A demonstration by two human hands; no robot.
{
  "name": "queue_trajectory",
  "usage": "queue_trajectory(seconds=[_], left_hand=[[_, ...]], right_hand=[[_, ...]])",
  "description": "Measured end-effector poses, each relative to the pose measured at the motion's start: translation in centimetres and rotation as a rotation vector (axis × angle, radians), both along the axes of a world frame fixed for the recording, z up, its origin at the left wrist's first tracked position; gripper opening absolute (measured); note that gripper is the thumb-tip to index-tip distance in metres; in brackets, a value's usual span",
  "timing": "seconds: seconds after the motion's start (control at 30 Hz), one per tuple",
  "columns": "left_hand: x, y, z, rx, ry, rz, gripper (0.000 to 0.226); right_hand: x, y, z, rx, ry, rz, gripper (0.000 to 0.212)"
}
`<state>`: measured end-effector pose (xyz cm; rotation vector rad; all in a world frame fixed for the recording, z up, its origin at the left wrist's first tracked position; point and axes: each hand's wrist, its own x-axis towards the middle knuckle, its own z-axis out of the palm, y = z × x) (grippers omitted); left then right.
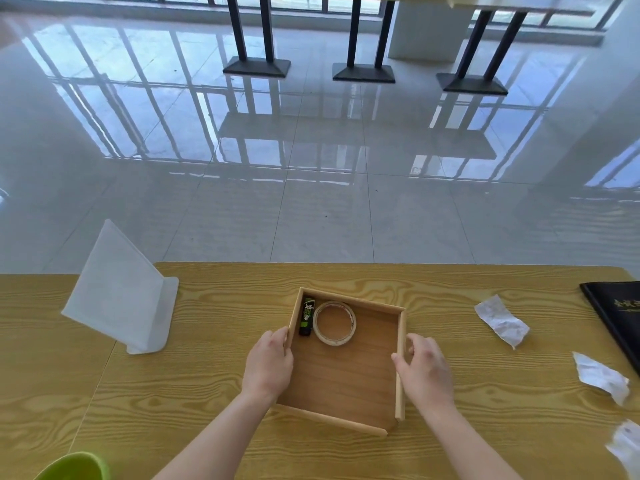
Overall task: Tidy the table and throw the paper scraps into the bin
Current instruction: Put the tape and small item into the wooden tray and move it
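Note:
A shallow wooden tray [349,382] sits in the middle of the wooden table [207,393]. Inside it lie a roll of tape [334,322] and a small black-and-green lighter [307,317]. My left hand [268,367] grips the tray's left wall. My right hand [424,367] holds the right wall, thumb inside. Three crumpled white paper scraps lie at the right: one [502,321] farthest back, another [601,377] nearer, a third [627,445] at the frame edge. A green bin's rim [74,467] shows at the bottom left.
A white acrylic sign stand [121,292] stands on the table's left. A black folder [616,313] lies at the right edge. Beyond the table's far edge is a glossy tiled floor with black table bases [363,71].

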<state>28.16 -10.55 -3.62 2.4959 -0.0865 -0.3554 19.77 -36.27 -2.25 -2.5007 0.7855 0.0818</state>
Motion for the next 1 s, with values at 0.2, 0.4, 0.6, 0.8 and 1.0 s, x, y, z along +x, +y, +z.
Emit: queue_trajectory(seconds=[0.2, 0.4, 0.6, 0.8, 1.0], left_hand=[[-0.7, 0.7, 0.3, 0.002, -0.014, 0.022, 0.039], [-1.5, 2.6, 0.0, -0.002, -0.039, 0.097, 0.033], [-1.1, 4.8, -0.3, -0.013, -0.061, 0.171, 0.039], [-0.7, 7.1, -0.3, -0.013, -0.069, 0.221, 0.042], [0.4, 9.7, -0.2, -0.011, -0.099, 0.301, 0.04]], right_hand=[[-0.4, 1.0, -0.6, 0.013, 0.098, 0.014, 0.026], [1.1, 2.5, -0.4, 0.037, 0.1, 0.072, 0.035], [3.1, 4.5, -0.3, 0.042, 0.106, 0.134, 0.027], [5.5, 6.4, -0.7, 0.048, 0.083, 0.19, 0.028], [8.3, 9.1, -0.9, 0.061, 0.054, 0.227, 0.029]])
